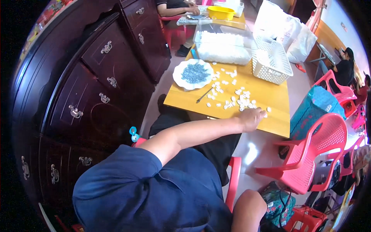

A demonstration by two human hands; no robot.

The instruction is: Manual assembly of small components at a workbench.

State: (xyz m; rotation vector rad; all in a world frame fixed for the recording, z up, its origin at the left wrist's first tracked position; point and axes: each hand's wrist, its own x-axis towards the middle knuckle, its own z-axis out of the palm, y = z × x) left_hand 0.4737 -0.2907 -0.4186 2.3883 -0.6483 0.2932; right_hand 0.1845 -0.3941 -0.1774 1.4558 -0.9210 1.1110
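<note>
My left hand [252, 119] reaches across to the front right edge of the wooden table, its fingers curled and close together. At its fingertips a small white plastic piece [265, 115] shows partly. Just beyond the hand lies a loose cluster of similar white pieces [243, 99], and more are scattered further back. A thin dark tool [204, 95] like a small screwdriver or pick rests left of them. On the table's left stands a white scalloped plate [177, 79] filled with small blue-grey translucent parts [195, 73]. Of my right arm only the bent elbow [249, 208] shows; its hand is out of view.
A clear bin [224, 46] of white pieces and a white perforated basket [272, 67] stand at the back of the table [276, 123]. Dark cabinets [96, 77] line the left. A pink chair [319, 154] and teal bag [313, 108] stand right. Other people sit further off.
</note>
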